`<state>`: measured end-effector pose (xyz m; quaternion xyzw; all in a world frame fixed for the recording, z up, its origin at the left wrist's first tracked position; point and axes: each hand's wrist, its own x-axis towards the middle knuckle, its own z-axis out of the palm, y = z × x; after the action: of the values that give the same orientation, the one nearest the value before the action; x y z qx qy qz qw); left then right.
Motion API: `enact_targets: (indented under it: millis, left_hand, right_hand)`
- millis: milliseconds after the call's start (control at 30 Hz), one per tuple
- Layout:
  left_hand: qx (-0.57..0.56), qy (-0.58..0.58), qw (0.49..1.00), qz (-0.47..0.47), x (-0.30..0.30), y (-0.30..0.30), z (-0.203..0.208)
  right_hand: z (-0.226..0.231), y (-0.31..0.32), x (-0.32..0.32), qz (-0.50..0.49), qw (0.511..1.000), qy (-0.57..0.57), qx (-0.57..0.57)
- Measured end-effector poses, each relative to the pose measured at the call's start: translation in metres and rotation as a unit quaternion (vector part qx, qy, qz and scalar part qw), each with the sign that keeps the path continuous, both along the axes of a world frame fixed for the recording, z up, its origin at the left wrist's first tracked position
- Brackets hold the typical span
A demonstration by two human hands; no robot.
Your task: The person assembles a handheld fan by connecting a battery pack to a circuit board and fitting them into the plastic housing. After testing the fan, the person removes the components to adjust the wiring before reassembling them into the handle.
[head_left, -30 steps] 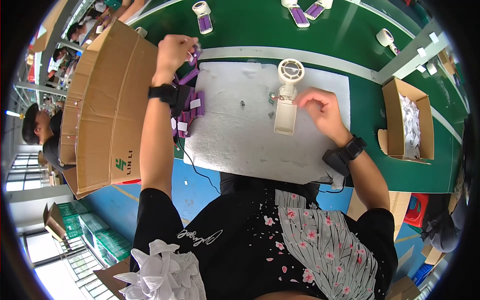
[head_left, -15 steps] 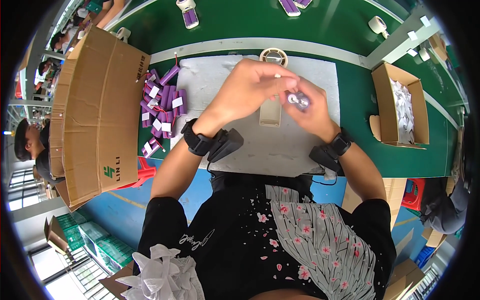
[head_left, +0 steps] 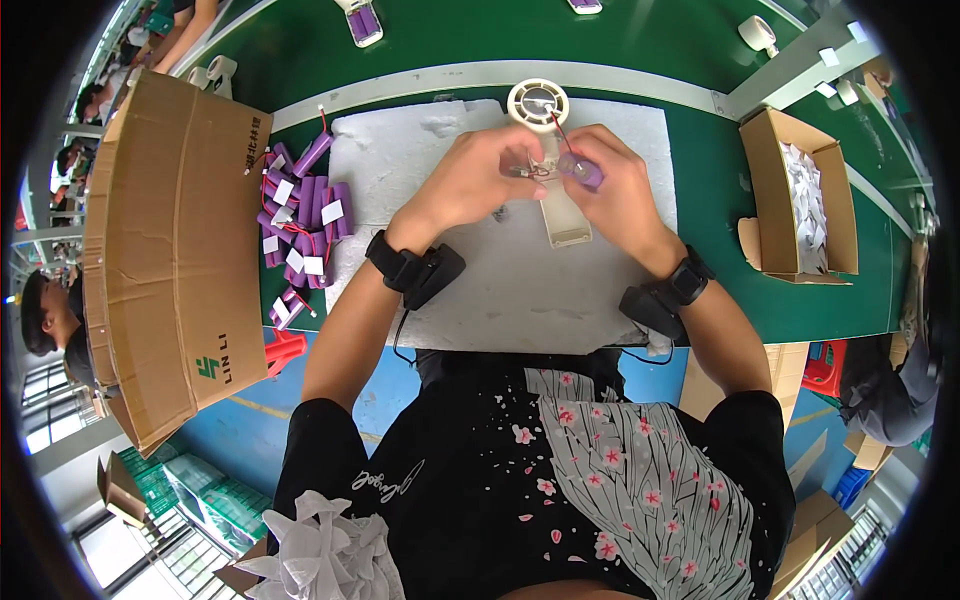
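Note:
A cream handheld-fan housing lies on the grey foam mat, its round slotted head at the far end. Above its handle, my right hand is closed round a purple battery pack with its end facing up. A red wire runs from beside the pack toward a small white piece at the round head. My left hand curls its thumb and fingers about thin wires just left of the pack. Fingers partly hide the handle and the wires' ends.
Purple battery packs with white labels and red leads are heaped left of the mat, beside a tall cardboard box. An open carton of white pieces stands right. Across a pale rail lie other fan parts.
Both hands have drawn slightly apart. My left hand has gone from a small white piece to thin wires. The fan housing now tilts, its handle end further right, and the red wire shows.

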<state>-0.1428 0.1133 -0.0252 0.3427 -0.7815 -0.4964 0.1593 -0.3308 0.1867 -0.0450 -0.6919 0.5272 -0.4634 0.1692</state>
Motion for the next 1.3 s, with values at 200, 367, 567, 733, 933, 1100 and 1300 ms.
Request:
enact_targets:
  millis: [200, 367, 567, 733, 933, 1100, 1300]
  left_hand:
    - [0.048, 0.033, 0.998, -0.026, 0.01, -0.007, -0.004]
    - [0.037, 0.08, 0.995, -0.052, 0.013, -0.009, -0.015]
    - [0.024, 0.088, 0.994, -0.059, 0.013, -0.01, -0.015]
    - [0.035, 0.076, 0.996, -0.045, 0.013, -0.011, -0.016]
    - [0.053, 0.098, 0.993, -0.049, 0.014, -0.01, -0.019]
    - [0.057, 0.095, 0.993, -0.046, 0.017, -0.007, -0.011]
    - [0.129, 0.109, 0.985, -0.037, 0.028, -0.005, -0.005]
  right_hand:
    - [0.006, 0.0, 0.003, 0.043, 0.996, 0.065, -0.053]
    - [0.003, -0.001, 0.007, 0.062, 0.994, 0.087, -0.038]
    - [0.005, -0.002, 0.01, 0.024, 0.996, 0.088, -0.007]
    - [0.009, -0.003, 0.009, 0.034, 0.995, 0.097, 0.018]
    - [0.009, -0.002, 0.009, 0.045, 0.992, 0.112, 0.02]
    - [0.014, -0.001, 0.01, 0.045, 0.991, 0.125, 0.032]
    - [0.013, -0.002, 0.01, 0.051, 0.991, 0.118, 0.042]
